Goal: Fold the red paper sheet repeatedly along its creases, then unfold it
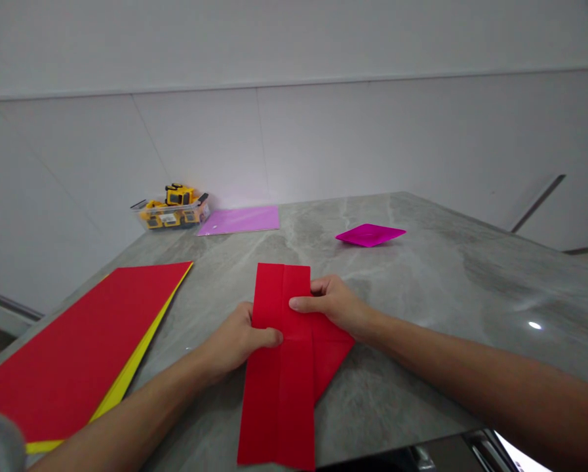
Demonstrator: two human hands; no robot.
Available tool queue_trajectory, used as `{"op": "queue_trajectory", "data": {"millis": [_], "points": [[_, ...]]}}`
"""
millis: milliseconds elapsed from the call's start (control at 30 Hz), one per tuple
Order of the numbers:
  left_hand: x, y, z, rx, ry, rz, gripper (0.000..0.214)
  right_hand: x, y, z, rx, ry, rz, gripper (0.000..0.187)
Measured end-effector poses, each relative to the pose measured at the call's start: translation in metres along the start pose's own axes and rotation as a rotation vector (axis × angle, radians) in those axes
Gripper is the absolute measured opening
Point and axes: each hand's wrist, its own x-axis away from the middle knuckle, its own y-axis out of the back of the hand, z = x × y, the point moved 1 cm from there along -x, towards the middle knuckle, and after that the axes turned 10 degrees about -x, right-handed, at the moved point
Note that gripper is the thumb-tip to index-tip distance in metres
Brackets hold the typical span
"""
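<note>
A folded sheet of red paper (281, 400) is held up over the near part of the table, a long strip with a crease down its middle. On its right a pointed flap (329, 354) sticks out from behind the strip. My left hand (239, 341) grips the left edge, thumb lying on the front and fingers hidden behind. Higher up, my right hand (337, 305) pinches the right edge, its thumb on the front face and the other fingers behind the paper.
Red and yellow paper sheets (87, 334) lie stacked at left. A magenta folded paper diamond (370, 235) sits farther back on the grey marbled table (436, 288). Against the wall are a pinkish-purple sheet (242, 220) and a clear plastic box (176, 215) with yellow toy vehicles (179, 195).
</note>
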Motion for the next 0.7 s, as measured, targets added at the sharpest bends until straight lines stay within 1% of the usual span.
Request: {"op": "queue_trajectory", "data": {"millis": [167,467,600,700], "points": [[0.0017,-0.0021,-0.0015,0.021,0.011,-0.035,0.03,0.0006,-0.0007,-0.0012,0.009,0.001,0.023,0.036],[0.0009,-0.0041,-0.001,0.006,-0.021,-0.067,0.023,0.0006,0.001,0.0003,0.026,0.005,0.038,0.035],[0.0018,-0.0065,-0.0032,0.01,-0.012,-0.104,0.017,0.0008,0.0001,-0.0016,0.009,0.004,0.043,0.038],[0.0016,-0.0074,-0.0031,-0.003,0.009,-0.118,0.019,0.0008,-0.0002,-0.0017,-0.002,0.005,0.032,0.04]]}}
